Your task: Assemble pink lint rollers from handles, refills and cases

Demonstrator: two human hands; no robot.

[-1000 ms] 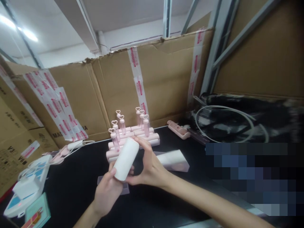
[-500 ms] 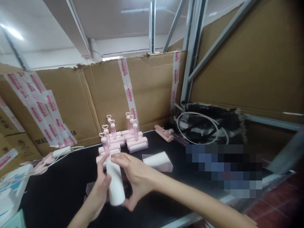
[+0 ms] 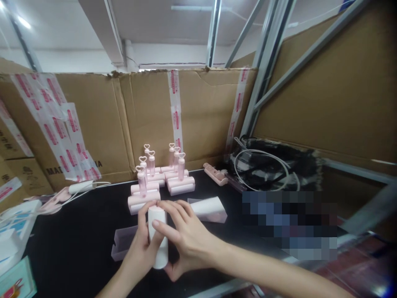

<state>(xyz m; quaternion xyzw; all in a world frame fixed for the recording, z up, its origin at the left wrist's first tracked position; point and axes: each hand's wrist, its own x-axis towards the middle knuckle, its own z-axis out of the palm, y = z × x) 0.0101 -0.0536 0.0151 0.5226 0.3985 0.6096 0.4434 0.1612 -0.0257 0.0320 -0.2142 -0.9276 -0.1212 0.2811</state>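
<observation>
A white lint roller roll (image 3: 160, 256) with a pink end stands nearly upright between my two hands, low over the black table (image 3: 77, 240). My left hand (image 3: 144, 244) wraps its left side, the thumb across the front. Fingers of my right hand (image 3: 186, 236) lie on its top end and right side, with one fingertip near its bottom. A translucent purple cover (image 3: 120, 244) lies left of my left hand. Beyond my right hand, another white roll (image 3: 206, 208) rests in a clear cover. Several pink lint rollers (image 3: 143, 190) with heart-topped handles stand in two rows behind.
A loose pink holder (image 3: 215, 174) lies near the cardboard wall (image 3: 149, 111). At the back right sits a black bundle (image 3: 279, 159) with a white cable (image 3: 263, 149). Left are a white-and-blue box (image 3: 21, 227) and a pink device (image 3: 57, 200). The right side is partly pixelated.
The roll has turned more upright and its pink end now shows. My right thumb has come over its front. The view has shifted slightly, uncovering more of the purple cover.
</observation>
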